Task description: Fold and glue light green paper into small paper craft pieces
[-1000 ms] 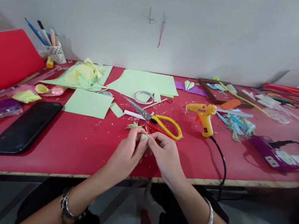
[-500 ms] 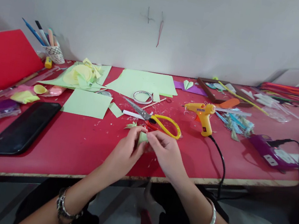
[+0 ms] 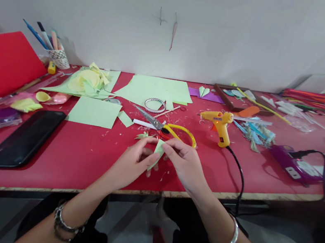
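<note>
Between my two hands is a small piece of light green paper [image 3: 158, 152], held up over the front of the red table. My left hand [image 3: 133, 158] pinches its left side with thumb and fingers. The thumb and forefinger of my right hand [image 3: 185, 163] grip its upper right edge. Just beyond the hands lie scissors with yellow handles [image 3: 184, 133] and a white pen [image 3: 144, 124], partly under the blades. Small cut green paper leaves [image 3: 143, 136] rest beside my left fingertips.
A yellow glue gun [image 3: 221, 125] stands right, its black cord running over the table edge. A black phone [image 3: 24, 139] lies left. Green sheets [image 3: 155, 89], a tape roll [image 3: 155, 105], a brown tray [image 3: 231, 102] and a purple power strip [image 3: 294, 165] sit farther out.
The green paper has turned and now shows as a longer upright strip between my fingers. My left hand has shifted slightly left and its fingers have spread a little beneath the paper.
</note>
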A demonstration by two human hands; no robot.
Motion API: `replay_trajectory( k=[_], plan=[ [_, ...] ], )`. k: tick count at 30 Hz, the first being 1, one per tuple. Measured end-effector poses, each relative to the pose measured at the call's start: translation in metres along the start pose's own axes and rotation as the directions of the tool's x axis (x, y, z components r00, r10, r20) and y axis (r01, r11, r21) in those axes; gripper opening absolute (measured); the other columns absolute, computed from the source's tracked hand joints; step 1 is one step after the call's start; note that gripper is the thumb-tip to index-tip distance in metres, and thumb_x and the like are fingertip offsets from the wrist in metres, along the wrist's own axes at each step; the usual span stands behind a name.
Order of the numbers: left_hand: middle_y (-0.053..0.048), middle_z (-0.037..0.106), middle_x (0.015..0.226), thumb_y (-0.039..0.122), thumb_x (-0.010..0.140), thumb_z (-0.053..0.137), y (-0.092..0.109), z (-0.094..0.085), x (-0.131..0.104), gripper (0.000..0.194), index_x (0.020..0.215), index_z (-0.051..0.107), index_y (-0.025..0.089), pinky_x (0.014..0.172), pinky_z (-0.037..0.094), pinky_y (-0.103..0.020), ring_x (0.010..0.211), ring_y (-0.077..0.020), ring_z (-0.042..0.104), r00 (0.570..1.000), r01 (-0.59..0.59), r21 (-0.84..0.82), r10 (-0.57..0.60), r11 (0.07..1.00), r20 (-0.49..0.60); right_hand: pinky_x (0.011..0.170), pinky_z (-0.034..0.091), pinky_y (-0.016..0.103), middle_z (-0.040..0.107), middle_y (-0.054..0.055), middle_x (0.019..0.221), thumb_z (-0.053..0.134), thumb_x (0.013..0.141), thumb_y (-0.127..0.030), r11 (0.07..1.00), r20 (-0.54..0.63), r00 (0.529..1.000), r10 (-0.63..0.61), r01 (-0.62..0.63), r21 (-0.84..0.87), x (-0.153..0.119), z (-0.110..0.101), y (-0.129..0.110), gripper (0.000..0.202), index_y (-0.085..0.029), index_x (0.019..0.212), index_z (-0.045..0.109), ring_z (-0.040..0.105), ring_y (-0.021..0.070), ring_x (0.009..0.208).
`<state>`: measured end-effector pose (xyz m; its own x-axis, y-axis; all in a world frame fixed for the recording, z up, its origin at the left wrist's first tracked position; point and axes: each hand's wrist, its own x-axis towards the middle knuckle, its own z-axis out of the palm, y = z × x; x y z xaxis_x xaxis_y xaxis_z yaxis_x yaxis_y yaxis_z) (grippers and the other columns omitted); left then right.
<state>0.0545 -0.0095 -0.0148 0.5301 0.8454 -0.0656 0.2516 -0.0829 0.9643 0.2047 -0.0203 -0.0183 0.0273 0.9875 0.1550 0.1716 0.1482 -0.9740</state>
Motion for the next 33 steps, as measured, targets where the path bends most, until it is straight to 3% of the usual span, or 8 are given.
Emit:
replay_trajectory(
  k=[4,7,10,14,16,19,27,33],
  plan=[
    [0.001,0.057,0.064,0.039,0.085,0.039,0.003,-0.004,0.001,0.028,0.076,0.049,0.015,0.052,0.040,-0.020,0.049,-0.0070,0.050,0.985,0.070,-0.005,-0.069,0.998,0.157,0.062,0.042,0.023,0.060,0.000,0.068,0.053,0.076,-0.027,0.999,-0.058,0.998,-0.030,0.029,-0.025,0.000,-0.002,0.000,0.014,-0.017,0.071,0.062,0.055,0.0127,0.066],
    [0.002,0.056,0.062,0.038,0.087,0.034,0.005,-0.003,-0.001,0.029,0.071,0.045,0.016,0.051,0.041,-0.020,0.049,-0.0078,0.051,0.987,0.044,0.077,-0.055,0.996,0.150,0.060,0.042,0.023,0.061,0.001,0.069,0.054,0.076,-0.027,0.999,-0.089,0.996,-0.029,0.026,-0.039,-0.001,-0.002,0.001,0.014,-0.016,0.072,0.062,0.055,0.0122,0.064],
    [0.002,0.053,0.057,0.036,0.090,0.025,0.006,0.000,-0.003,0.033,0.068,0.041,0.017,0.050,0.039,-0.021,0.048,-0.0093,0.051,0.993,-0.036,0.301,-0.001,0.953,0.122,0.055,0.042,0.022,0.061,0.001,0.067,0.055,0.075,-0.029,0.999,-0.101,0.995,0.007,-0.012,-0.049,-0.001,-0.002,0.001,0.016,-0.016,0.074,0.063,0.052,0.0110,0.058],
    [-0.003,0.053,0.057,0.034,0.089,0.027,0.001,0.004,-0.002,0.028,0.076,0.045,0.016,0.047,0.035,-0.025,0.051,-0.0164,0.053,0.998,-0.034,0.759,0.063,0.650,-0.009,0.048,0.040,0.022,0.057,-0.001,0.059,0.055,0.076,-0.033,0.998,-0.103,0.994,0.045,-0.049,-0.041,-0.001,-0.002,0.003,0.018,-0.016,0.074,0.062,0.049,0.0097,0.049],
    [-0.005,0.054,0.058,0.033,0.088,0.028,-0.002,0.004,-0.001,0.028,0.082,0.047,0.015,0.047,0.035,-0.026,0.051,-0.0181,0.053,0.996,-0.012,0.864,0.084,0.504,-0.036,0.046,0.040,0.022,0.056,-0.001,0.058,0.054,0.076,-0.033,0.998,-0.098,0.994,0.048,-0.051,-0.028,-0.001,-0.003,0.004,0.019,-0.017,0.074,0.062,0.050,0.0096,0.047],
    [-0.005,0.054,0.058,0.033,0.089,0.025,-0.004,0.003,0.000,0.030,0.083,0.049,0.015,0.048,0.037,-0.026,0.051,-0.0189,0.054,0.997,-0.018,0.895,0.078,0.446,-0.019,0.048,0.042,0.022,0.058,-0.001,0.061,0.053,0.077,-0.033,0.999,-0.083,0.995,0.047,-0.049,-0.021,0.000,-0.003,0.005,0.018,-0.017,0.076,0.062,0.051,0.0097,0.048],
    [-0.005,0.052,0.062,0.032,0.089,0.024,0.000,-0.006,-0.003,0.030,0.078,0.048,0.018,0.048,0.031,-0.027,0.053,-0.0189,0.051,0.998,-0.068,0.807,0.051,0.587,0.047,0.057,0.041,0.024,0.053,0.001,0.071,0.054,0.076,-0.026,0.987,0.079,0.993,-0.083,0.092,-0.131,0.002,-0.009,0.002,0.013,-0.018,0.068,0.060,0.051,0.0127,0.065],
    [0.002,0.045,0.059,0.040,0.089,0.022,0.006,-0.008,-0.008,0.036,0.066,0.039,0.020,0.051,0.032,-0.025,0.054,-0.0134,0.044,0.997,-0.047,0.515,0.009,0.856,0.075,0.056,0.039,0.023,0.048,-0.002,0.063,0.055,0.075,-0.026,0.997,0.201,0.979,-0.043,0.054,-0.051,0.001,-0.013,-0.003,0.013,-0.017,0.066,0.056,0.047,0.0111,0.061]
  ],
)
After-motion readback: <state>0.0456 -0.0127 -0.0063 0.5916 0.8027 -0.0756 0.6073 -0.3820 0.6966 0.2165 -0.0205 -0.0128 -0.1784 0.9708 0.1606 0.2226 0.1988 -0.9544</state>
